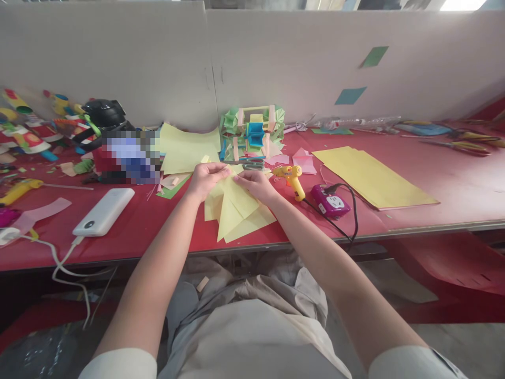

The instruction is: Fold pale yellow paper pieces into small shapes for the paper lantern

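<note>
Between my two hands is a folded piece of yellow paper (236, 202), its layers fanning down toward the table's front edge. My left hand (205, 181) pinches its upper left part between thumb and fingers. On the upper right part, my right hand (256, 185) has its thumb and fingers closed on the paper. More yellow paper lies beneath, partly covered. Just beyond my hands lie scissors (253, 164) with grey handles, and a yellow hot glue gun (291, 180) rests to the right of my right hand.
A green and blue paper-and-stick model (254, 134) stands at the partition. Yellow sheets (374, 178) lie right, past a purple power socket (330, 201) with a black cord. At left are a white power bank (104, 211), another glue gun (19, 190) and a black cap (104, 113).
</note>
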`<move>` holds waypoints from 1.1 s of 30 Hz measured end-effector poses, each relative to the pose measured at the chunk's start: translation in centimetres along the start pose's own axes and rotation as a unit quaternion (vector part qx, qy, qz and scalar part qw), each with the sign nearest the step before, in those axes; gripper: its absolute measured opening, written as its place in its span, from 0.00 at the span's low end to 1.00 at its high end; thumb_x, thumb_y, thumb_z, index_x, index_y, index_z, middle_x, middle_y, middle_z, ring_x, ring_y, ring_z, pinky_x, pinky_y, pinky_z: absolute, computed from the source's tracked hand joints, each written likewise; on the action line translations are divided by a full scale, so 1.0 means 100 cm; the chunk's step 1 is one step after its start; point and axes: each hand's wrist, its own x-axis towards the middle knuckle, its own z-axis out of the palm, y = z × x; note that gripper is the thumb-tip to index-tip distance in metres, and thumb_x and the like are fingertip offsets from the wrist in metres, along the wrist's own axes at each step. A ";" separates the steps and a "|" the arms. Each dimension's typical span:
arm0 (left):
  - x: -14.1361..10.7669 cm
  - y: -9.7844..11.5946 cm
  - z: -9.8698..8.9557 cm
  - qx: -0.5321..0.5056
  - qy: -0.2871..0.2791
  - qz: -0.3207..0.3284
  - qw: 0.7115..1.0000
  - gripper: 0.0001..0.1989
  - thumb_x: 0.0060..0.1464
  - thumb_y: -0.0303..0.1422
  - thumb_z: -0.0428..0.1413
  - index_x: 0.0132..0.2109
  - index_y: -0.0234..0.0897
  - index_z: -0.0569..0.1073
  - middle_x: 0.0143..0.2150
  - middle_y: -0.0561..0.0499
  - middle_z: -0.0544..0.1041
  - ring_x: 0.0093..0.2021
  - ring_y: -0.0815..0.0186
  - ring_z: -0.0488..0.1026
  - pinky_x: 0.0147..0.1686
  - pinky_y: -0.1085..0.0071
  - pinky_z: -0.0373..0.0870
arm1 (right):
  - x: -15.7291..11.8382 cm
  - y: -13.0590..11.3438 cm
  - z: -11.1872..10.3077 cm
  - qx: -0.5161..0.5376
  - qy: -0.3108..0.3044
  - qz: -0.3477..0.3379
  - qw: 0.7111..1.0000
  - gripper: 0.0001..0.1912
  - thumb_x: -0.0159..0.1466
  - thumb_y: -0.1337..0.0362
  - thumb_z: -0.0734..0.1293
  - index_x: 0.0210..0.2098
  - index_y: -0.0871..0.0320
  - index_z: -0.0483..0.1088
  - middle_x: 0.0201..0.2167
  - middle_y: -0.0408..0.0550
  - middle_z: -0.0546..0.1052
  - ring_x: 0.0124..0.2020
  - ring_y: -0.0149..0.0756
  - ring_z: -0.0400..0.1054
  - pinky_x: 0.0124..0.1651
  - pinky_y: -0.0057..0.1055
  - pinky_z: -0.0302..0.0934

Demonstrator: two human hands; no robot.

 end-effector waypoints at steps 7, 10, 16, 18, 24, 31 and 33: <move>-0.001 0.003 0.000 -0.012 -0.020 -0.017 1.000 0.20 0.35 0.40 0.72 0.36 0.35 0.81 0.36 0.47 0.81 0.35 0.64 0.76 0.41 0.67 0.71 | 0.002 0.002 0.000 0.021 0.003 0.012 1.000 0.23 0.51 0.44 0.74 0.30 0.60 0.75 0.25 0.45 0.74 0.26 0.31 0.66 0.27 0.27 0.58; -0.003 0.006 0.001 -0.008 -0.029 -0.024 0.999 0.18 0.37 0.40 0.71 0.34 0.35 0.80 0.34 0.49 0.80 0.33 0.66 0.75 0.38 0.68 0.70 | 0.001 0.002 0.000 0.013 0.004 0.009 1.000 0.23 0.52 0.44 0.74 0.30 0.59 0.76 0.26 0.46 0.75 0.26 0.31 0.66 0.28 0.27 0.59; -0.002 0.006 0.000 -0.001 -0.026 -0.027 0.999 0.19 0.35 0.41 0.71 0.34 0.35 0.78 0.34 0.48 0.80 0.33 0.65 0.75 0.38 0.68 0.71 | -0.001 -0.001 0.001 0.014 0.010 0.010 1.000 0.24 0.52 0.42 0.73 0.27 0.59 0.73 0.22 0.43 0.71 0.23 0.29 0.62 0.25 0.27 0.55; -0.002 0.004 0.000 0.001 -0.030 -0.018 0.999 0.20 0.35 0.42 0.71 0.34 0.35 0.79 0.35 0.48 0.80 0.35 0.64 0.75 0.40 0.67 0.71 | 0.000 -0.002 0.002 0.012 0.013 0.008 1.000 0.25 0.53 0.40 0.71 0.25 0.59 0.71 0.18 0.39 0.64 0.20 0.26 0.56 0.23 0.26 0.50; -0.004 0.007 0.003 0.015 -0.055 -0.013 0.998 0.19 0.37 0.42 0.70 0.35 0.35 0.79 0.36 0.47 0.81 0.37 0.63 0.76 0.41 0.67 0.71 | 0.002 0.000 0.001 0.002 0.024 -0.041 0.999 0.25 0.55 0.42 0.71 0.28 0.60 0.73 0.21 0.40 0.65 0.23 0.26 0.55 0.25 0.26 0.48; -0.007 0.009 0.007 0.046 -0.029 -0.010 0.998 0.17 0.41 0.44 0.68 0.34 0.35 0.80 0.32 0.48 0.80 0.34 0.63 0.74 0.37 0.68 0.69 | 0.002 0.000 0.002 -0.075 0.042 -0.088 0.992 0.25 0.57 0.42 0.68 0.24 0.60 0.70 0.21 0.42 0.67 0.25 0.28 0.56 0.27 0.27 0.49; -0.005 0.006 0.006 0.058 -0.013 0.001 0.998 0.17 0.41 0.44 0.68 0.33 0.35 0.80 0.32 0.49 0.79 0.33 0.63 0.73 0.37 0.68 0.68 | 0.002 -0.001 0.002 -0.071 0.039 -0.071 0.994 0.25 0.56 0.42 0.69 0.24 0.60 0.70 0.21 0.42 0.66 0.24 0.28 0.55 0.26 0.27 0.49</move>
